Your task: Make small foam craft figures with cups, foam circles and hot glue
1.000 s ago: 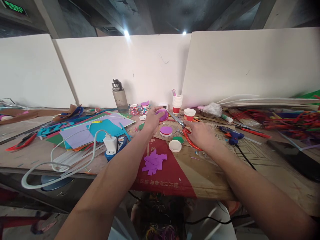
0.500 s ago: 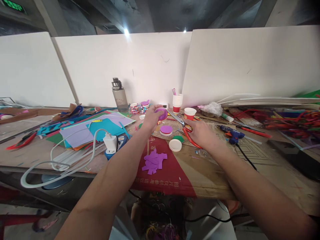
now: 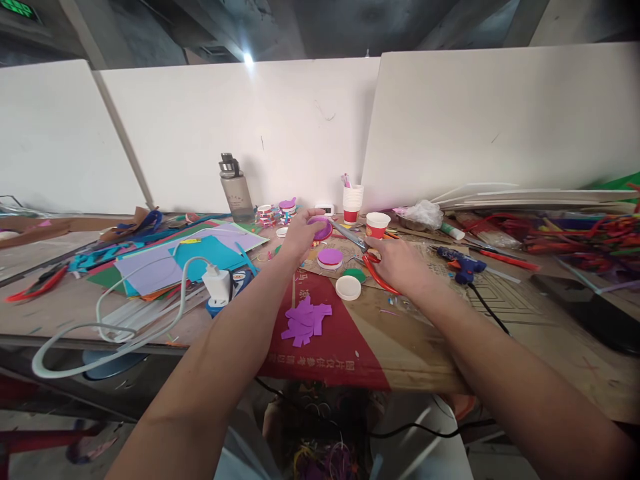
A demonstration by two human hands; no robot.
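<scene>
A purple disc is sitting at the far middle of the table, pinched in the left hand, whose fingers are curling round its left and far sides. The scissors are lying just to its right, their long axis running from near right to far left, with the tips pointing at the disc's right edge; whether steel is touching disc I cannot tell, nor how far the blades are parting. The right hand is gripping the glossy red handles from the right, so the left hand is the one nearer the disc.

The disc is showing a flat, matte face with a brighter, pinkish rim. Nearer, a white round piece with a purple top is resting on the table, and nearer again a smooth, cream-coloured round lid is lying beside a flat green piece. Thin, straight-edged purple scraps are heaping on the red-printed cardboard. A red-and-white paper cup is standing beyond the right hand, and a blue plastic glue gun is lying farther right. To the left, smooth coloured sheets are overlapping, and a translucent grey bottle is standing beyond them.
</scene>
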